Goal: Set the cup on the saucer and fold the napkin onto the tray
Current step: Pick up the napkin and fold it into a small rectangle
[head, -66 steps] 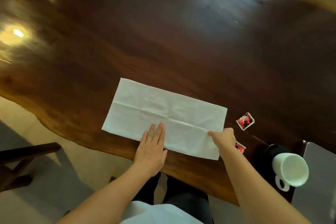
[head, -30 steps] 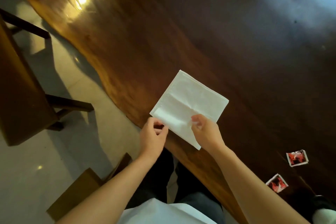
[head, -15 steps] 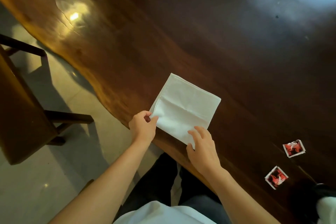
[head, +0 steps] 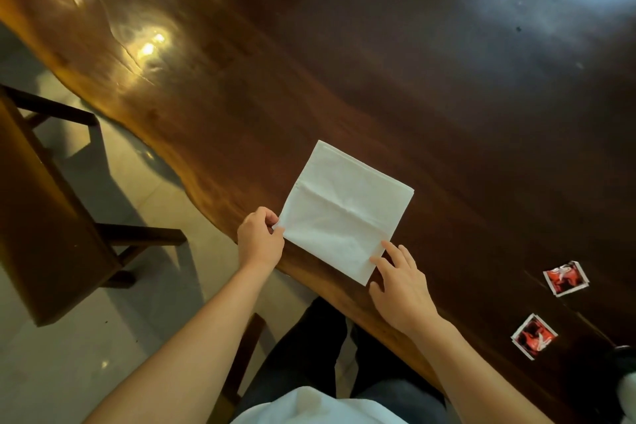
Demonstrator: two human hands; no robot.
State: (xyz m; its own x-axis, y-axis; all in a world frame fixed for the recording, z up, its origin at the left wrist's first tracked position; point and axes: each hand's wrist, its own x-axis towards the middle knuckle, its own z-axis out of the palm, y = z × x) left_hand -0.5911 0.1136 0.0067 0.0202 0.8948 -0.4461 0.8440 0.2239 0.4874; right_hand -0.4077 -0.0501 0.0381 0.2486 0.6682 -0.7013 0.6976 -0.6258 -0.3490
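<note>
A white napkin, folded into a square, lies flat on the dark wooden table near its front edge. My left hand pinches the napkin's near left corner between thumb and fingers. My right hand rests with spread fingers on the table, its fingertips touching the napkin's near right corner. At the far right edge a sliver of the white cup shows on the dark saucer. The tray is out of view.
Two red and white sachets lie on the table to the right of my right hand. A wooden chair stands on the tiled floor at the left. The table's wavy front edge runs diagonally past my legs.
The napkin went from a long rectangle to a folded square. My left hand has stayed pinched on its corner, and my right hand's fingers have slid to the near right corner.
</note>
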